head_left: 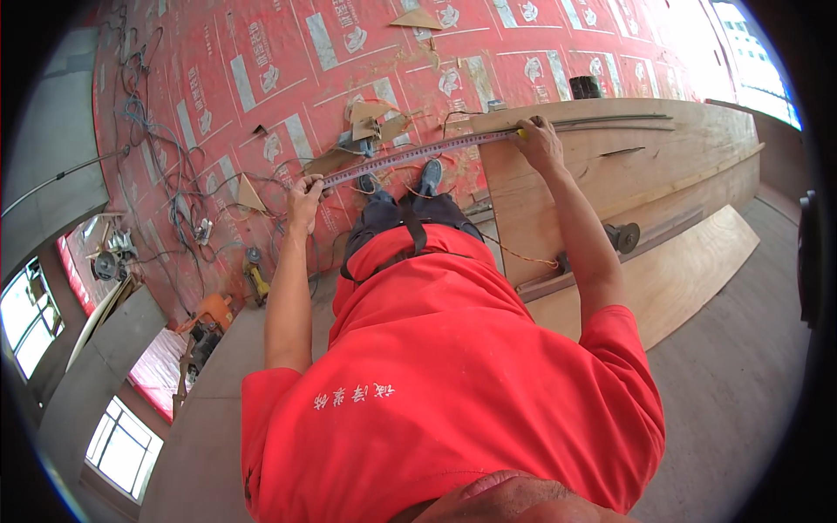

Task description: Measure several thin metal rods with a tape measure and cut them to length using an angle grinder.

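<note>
A tape measure (410, 160) is drawn out between my two hands, its pale blade stretched across in front of my legs. My left hand (305, 196) pinches the blade's left end. At the other end my right hand (542, 144) grips the case, of which a bit of yellow shows between the fingers. That hand is above the near left part of a large plywood sheet (628, 131). The blade's right part passes over the sheet's corner, and the rest hangs over the red floor covering. Whether my right hand touches the wood I cannot tell.
Red printed sheeting (288, 78) covers the floor, with tangled cables (166, 157) on the left and wood offcuts (370, 120) ahead. An angle grinder (622, 237) is beside the plywood. A yellow power tool (256, 277) and an orange tool (214, 310) are at the lower left.
</note>
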Available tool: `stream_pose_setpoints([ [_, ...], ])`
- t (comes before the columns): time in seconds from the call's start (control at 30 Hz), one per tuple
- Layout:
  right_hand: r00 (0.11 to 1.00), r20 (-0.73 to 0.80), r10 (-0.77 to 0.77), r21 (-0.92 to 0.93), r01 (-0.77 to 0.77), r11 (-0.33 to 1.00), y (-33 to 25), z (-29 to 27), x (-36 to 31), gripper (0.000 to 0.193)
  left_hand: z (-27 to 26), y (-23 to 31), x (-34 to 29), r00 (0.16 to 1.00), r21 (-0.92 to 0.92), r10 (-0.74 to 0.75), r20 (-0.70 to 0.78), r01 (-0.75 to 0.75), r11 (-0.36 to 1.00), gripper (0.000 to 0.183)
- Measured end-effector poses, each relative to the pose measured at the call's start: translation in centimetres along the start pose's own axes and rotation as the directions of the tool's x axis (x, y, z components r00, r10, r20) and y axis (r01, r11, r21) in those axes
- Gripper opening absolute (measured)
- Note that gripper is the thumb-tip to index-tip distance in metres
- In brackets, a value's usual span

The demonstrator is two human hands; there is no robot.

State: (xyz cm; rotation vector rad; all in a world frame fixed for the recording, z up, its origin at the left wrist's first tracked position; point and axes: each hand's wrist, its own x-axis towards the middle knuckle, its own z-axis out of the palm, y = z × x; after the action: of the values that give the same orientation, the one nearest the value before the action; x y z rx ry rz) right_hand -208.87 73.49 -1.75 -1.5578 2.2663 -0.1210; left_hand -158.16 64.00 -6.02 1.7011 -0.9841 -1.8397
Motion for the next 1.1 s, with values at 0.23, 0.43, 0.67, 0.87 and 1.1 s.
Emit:
stream_pose_setpoints([
  [0.23, 0.998, -0.070, -0.007, 0.009, 0.008, 1.000, 2.7, -1.2, 0.0, 0.036, 3.5, -0.8, 0.4, 0.999, -0.037, 0.051, 0.009, -0.050, 0.998, 0.016],
  [0.43, 0.996, -0.093, 0.010, 0.032, -0.007, 0.999, 4.1, -1.6, 0.2, 0.037, 5.2, -0.2, 0.4, 0.999, 0.047, 0.047, 0.016, -0.048, 0.998, 0.014],
  [0.67, 0.998, -0.066, -0.001, 0.043, 0.004, 0.999, 4.4, -1.5, 0.2, 0.036, 4.9, -0.7, 0.6, 0.999, -0.045, 0.027, 0.037, -0.026, 0.999, 0.013],
  [0.87, 0.995, -0.098, -0.032, 0.045, 0.037, 0.998, 4.8, -1.2, 0.3, 0.036, 6.2, 2.0, 0.4, 0.931, 0.496, 0.359, -0.061, -0.284, 0.821, 0.019],
  [1.1, 0.996, -0.089, -0.008, 0.021, 0.010, 1.000, 4.9, -0.9, 0.3, 0.039, 16.1, 4.3, 3.4, 0.609, 0.640, 0.581, 0.540, -0.745, 0.187, 0.031],
])
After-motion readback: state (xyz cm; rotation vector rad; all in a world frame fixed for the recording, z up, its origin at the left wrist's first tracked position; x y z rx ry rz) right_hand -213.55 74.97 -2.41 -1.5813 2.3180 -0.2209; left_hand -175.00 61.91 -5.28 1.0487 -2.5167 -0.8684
